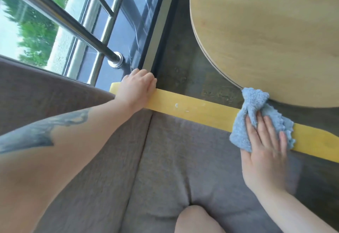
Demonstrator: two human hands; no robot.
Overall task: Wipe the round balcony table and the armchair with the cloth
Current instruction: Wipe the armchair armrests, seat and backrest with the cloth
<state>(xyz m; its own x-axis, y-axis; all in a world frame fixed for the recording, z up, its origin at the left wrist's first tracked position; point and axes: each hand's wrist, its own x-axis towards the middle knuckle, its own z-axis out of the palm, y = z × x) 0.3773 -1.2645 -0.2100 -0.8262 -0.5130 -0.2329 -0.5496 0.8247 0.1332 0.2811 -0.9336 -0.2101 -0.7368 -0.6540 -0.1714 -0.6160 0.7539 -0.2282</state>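
1. Pressing flat on a crumpled light-blue fluffy cloth (256, 121), the right hand (266, 152) has its fingers straight and together, so its grip is wide, palm down on the fabric.
2. That cloth lies on the flat yellow wooden armrest (198, 108) of the armchair, toward the armrest's right end, and its upper tip touches the near edge of the round light-wood bench (266, 31).
3. At the armrest's left end, the left hand (137, 89) curls its fingers over the far edge of the wood, its grip narrow and holding the armrest.
4. Grey fabric cushions (165, 159) of the armchair fill the space below the armrest, between both forearms.
5. A steel balcony railing (77, 29) and glass panes stand beyond the left hand, with green trees outside.
6. Dark stone floor (183, 58) shows between the bench and the railing.
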